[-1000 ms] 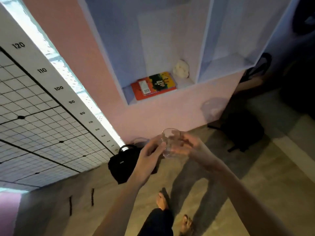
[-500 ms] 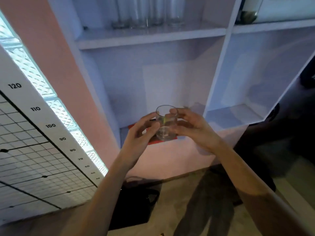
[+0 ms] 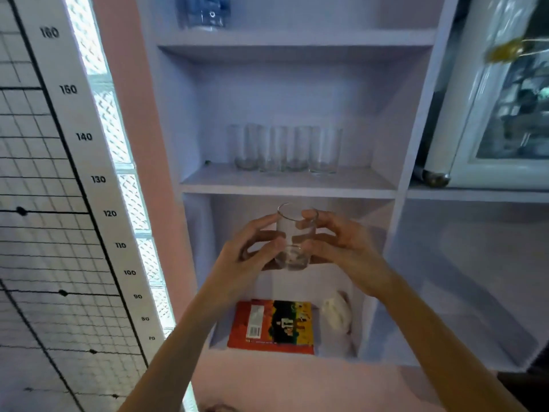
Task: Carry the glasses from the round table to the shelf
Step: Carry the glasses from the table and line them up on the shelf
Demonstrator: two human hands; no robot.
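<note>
A clear drinking glass (image 3: 292, 233) is held upright between both hands in front of the white shelf unit. My left hand (image 3: 248, 257) grips its left side and my right hand (image 3: 341, 248) grips its right side. Directly above, on the middle shelf board (image 3: 285, 184), several clear glasses (image 3: 283, 150) stand in a row. The held glass is below that board, level with the lower compartment's opening.
An orange book (image 3: 271, 325) and a pale lump (image 3: 337, 312) lie in the lower compartment. A blue-tinted container (image 3: 205, 10) stands on the top shelf. A glass-fronted cabinet (image 3: 505, 99) is at right. A numbered grid chart (image 3: 59, 203) covers the left wall.
The view has tilted up from the floor to the shelf, and I am closer to it. Both hands have raised the glass higher, up toward the shelf with the row of glasses.
</note>
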